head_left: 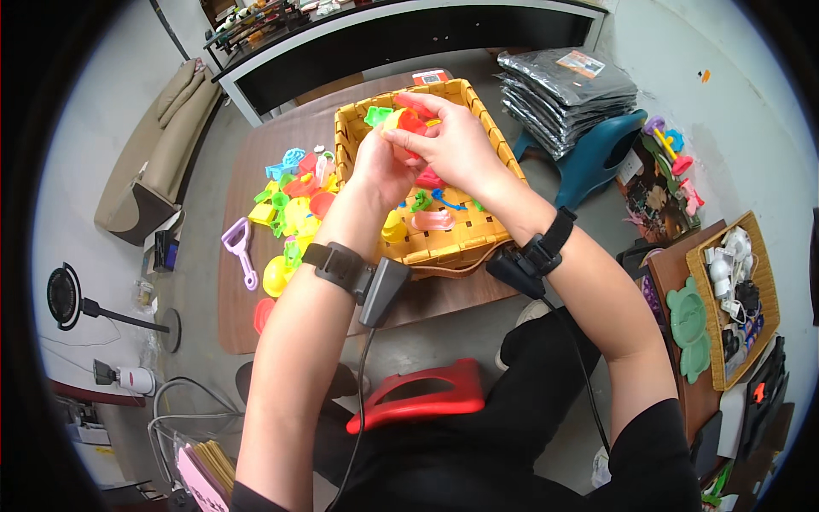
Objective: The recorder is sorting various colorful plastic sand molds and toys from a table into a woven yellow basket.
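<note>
Both my hands are over a yellow woven basket (486, 119) on the brown table. My left hand (384, 166) and my right hand (452, 141) meet around a red and yellow plastic toy (411, 122), fingers closed on it; its exact kind is partly hidden. A green toy piece (378, 115) shows just beyond my left fingers. Inside the basket below my wrists lie a pink piece (432, 220), a yellow piece (394, 228), a blue piece (449, 200) and a small green piece (421, 201).
Left of the basket, several colourful plastic toys (299, 213) are heaped on the table (243, 307), beside a purple toy shovel (240, 252). A teal chair (597, 158) carries stacked grey plastic packages (563, 94) at right. A red stool (426, 397) stands near my legs.
</note>
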Available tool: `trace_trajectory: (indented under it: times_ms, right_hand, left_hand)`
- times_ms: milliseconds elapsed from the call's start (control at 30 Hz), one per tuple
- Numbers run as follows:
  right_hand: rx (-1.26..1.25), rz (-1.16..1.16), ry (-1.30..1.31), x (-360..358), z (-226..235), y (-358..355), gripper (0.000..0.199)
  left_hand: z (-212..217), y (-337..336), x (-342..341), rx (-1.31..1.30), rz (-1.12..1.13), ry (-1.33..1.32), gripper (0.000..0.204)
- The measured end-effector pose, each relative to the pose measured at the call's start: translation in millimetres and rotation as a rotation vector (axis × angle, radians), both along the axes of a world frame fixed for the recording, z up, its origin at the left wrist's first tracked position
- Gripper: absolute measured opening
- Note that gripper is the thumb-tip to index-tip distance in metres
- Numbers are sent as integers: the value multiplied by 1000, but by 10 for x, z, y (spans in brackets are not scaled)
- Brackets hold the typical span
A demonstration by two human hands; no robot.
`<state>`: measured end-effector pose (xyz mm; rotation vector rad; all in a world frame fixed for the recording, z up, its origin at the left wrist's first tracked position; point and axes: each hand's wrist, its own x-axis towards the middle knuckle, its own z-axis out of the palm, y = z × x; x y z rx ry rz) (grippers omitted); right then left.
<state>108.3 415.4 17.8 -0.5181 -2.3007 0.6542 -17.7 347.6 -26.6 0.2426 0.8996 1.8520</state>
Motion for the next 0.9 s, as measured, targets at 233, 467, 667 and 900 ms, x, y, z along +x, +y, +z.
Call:
trace_trajectory:
  times_ms: [233, 467, 667, 900]
  right_hand:
    - [-22, 7, -1, 68, -82, 219, 54]
    - [-2, 5, -32, 51, -20, 113, 52]
    - [13, -6, -64, 94, -18, -44, 51]
    - [20, -14, -110, 65, -64, -16, 49]
  left_hand:
    - [36, -22, -146, -113, -47, 69, 40]
    - [27, -65, -199, -131, -87, 58, 43]
    - [61, -174, -183, -72, -146, 19, 50]
    - [269, -256, -126, -144, -154, 287, 59]
